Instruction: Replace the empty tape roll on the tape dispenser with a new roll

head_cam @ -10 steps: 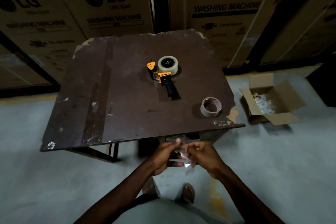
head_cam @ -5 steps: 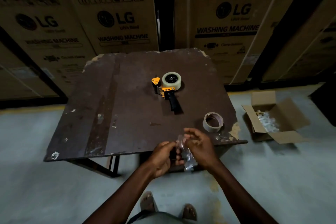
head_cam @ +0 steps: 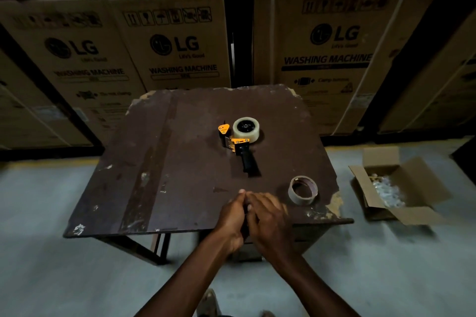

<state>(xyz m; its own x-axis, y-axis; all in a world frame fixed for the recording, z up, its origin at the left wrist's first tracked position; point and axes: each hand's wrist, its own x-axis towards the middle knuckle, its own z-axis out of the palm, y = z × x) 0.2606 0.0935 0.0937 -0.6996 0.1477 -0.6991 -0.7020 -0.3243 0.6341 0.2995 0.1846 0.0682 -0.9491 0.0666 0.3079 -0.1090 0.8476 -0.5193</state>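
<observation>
An orange and black tape dispenser [head_cam: 240, 147] lies on its side in the middle of the worn brown table [head_cam: 175, 162]. A full clear tape roll [head_cam: 246, 130] sits on its hub. Near the front right corner of the table lies an almost bare cardboard tape core [head_cam: 302, 190]. My left hand [head_cam: 230, 216] and my right hand [head_cam: 270, 216] are pressed together over the front edge of the table, left of the core. The crumpled clear plastic wrapper seen earlier is squeezed between them and hidden.
An open cardboard box [head_cam: 417, 188] holding clear plastic scraps [head_cam: 386, 192] stands on the grey floor right of the table. Large washing-machine cartons [head_cam: 180, 46] are stacked right behind the table. My feet show below the table's front edge.
My hands rose from below the table's edge to above it and closed together on the wrapper, which was visible between my fingers before. The dispenser and core have not moved.
</observation>
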